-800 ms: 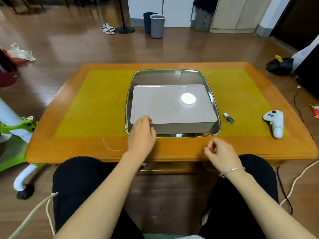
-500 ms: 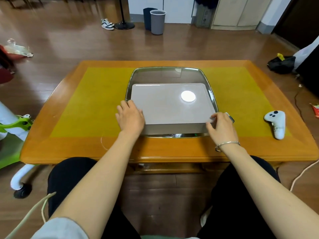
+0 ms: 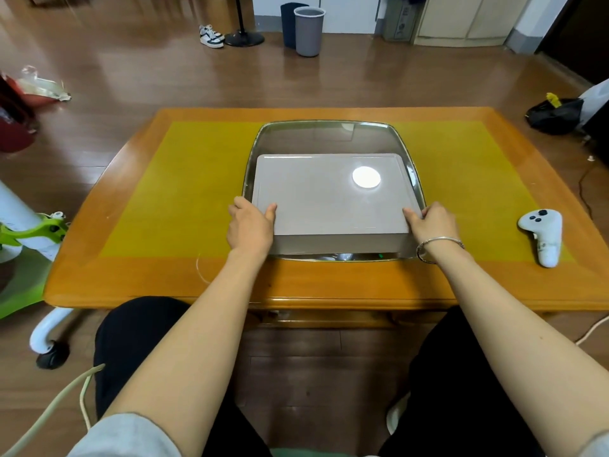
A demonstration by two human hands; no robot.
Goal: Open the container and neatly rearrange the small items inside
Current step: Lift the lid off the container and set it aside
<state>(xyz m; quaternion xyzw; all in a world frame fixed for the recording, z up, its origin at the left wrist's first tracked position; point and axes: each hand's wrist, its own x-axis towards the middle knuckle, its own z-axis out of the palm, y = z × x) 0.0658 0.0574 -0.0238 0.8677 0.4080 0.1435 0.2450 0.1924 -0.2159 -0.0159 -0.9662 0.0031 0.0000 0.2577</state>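
Nearest the seated person: two bare forearms reaching over dark-trousered knees, a grey sleeve pushed up on the left, a thin bracelet (image 3: pixel 440 243) at the right wrist. Left hand (image 3: pixel 250 225): gripped the near-left corner of the container (image 3: pixel 329 196), thumb laid on top of the lid, fingers curled down its left side and out of sight. Right hand (image 3: pixel 435 222): matched it at the near-right corner, thumb on the lid, remaining fingers wrapped round the side. The paired corner hold looked suited to lifting a wide, flat lid evenly, though whether the lid had parted from the base could not be told. Container: pale grey, rectangular, closed, contents hidden; a round white glare sat on the lid toward its far right. It stood inside a shallow metal tray (image 3: pixel 329 127) with a bright rim, set toward the tray's near edge, presumably to catch any small items that spilled. Tray: centred on a low wooden table (image 3: pixel 329 282) with a yellow inlaid top (image 3: pixel 197 179). To the right on the table, well apart from the tray: one white handheld controller (image 3: pixel 543 232). Beyond the table, on the wooden floor: a grey bin (image 3: pixel 308 31) beside a darker one, a pair of white trainers (image 3: pixel 211 36), a black stand base (image 3: pixel 244 37), and a dark bag (image 3: pixel 555 115) at far right.
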